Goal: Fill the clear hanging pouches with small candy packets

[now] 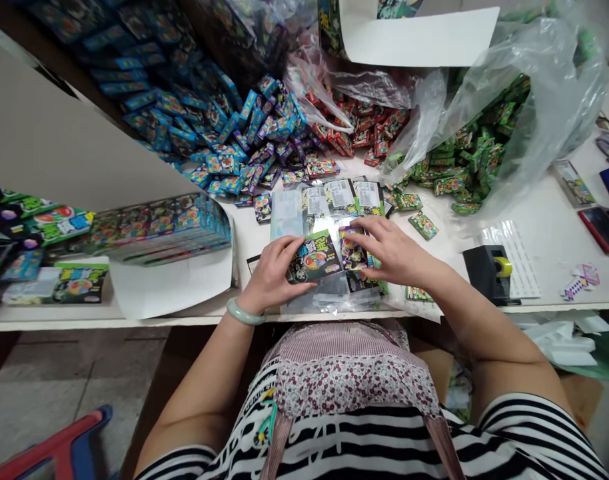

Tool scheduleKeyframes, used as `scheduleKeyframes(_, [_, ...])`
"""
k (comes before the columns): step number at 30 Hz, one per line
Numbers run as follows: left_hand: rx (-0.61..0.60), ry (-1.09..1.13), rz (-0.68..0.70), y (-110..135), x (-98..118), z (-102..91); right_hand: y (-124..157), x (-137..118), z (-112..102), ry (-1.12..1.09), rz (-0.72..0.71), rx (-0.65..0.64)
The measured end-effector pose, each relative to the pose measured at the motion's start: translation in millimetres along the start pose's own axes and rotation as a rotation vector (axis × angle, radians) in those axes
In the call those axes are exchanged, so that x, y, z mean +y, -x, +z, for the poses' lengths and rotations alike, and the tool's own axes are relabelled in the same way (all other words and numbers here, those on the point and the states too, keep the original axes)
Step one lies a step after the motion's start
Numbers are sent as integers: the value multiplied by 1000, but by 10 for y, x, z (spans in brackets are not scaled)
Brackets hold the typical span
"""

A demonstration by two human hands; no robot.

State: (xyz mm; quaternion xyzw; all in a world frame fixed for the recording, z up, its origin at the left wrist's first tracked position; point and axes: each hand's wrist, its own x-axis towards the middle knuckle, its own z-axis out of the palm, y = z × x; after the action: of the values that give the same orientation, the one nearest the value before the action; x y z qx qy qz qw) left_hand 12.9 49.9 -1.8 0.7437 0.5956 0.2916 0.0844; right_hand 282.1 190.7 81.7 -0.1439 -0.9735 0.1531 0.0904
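My left hand (pixel 269 270) grips a dark printed packet (pixel 314 259) near the table's front edge, with a jade bangle on that wrist. My right hand (pixel 392 252) pinches a small purple candy box (pixel 352 253) against the packet's right side. Both rest over a stack of clear plastic bags (pixel 329 297). Just behind them lies a row of flat printed packets (pixel 342 197).
Blue candy boxes (pixel 219 133) are heaped at the back left, red ones (pixel 359 130) in the middle, green ones (pixel 464 160) inside a clear bag at right. A black tape dispenser (pixel 492 273) stands to the right. Stacked display cartons (pixel 159 227) sit left.
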Motion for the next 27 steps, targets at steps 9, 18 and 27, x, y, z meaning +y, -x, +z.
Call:
scheduleKeyframes(9, [-141, 6, 104, -2, -4, -29, -9, 143, -3, -128, -83, -211])
scheduleKeyframes(18, [-77, 101, 82, -64, 62, 77, -82, 168, 59, -196, -46, -142])
scheduleKeyframes(27, [7, 137, 36, -5, 65, 144, -12, -18, 348, -342, 67, -31])
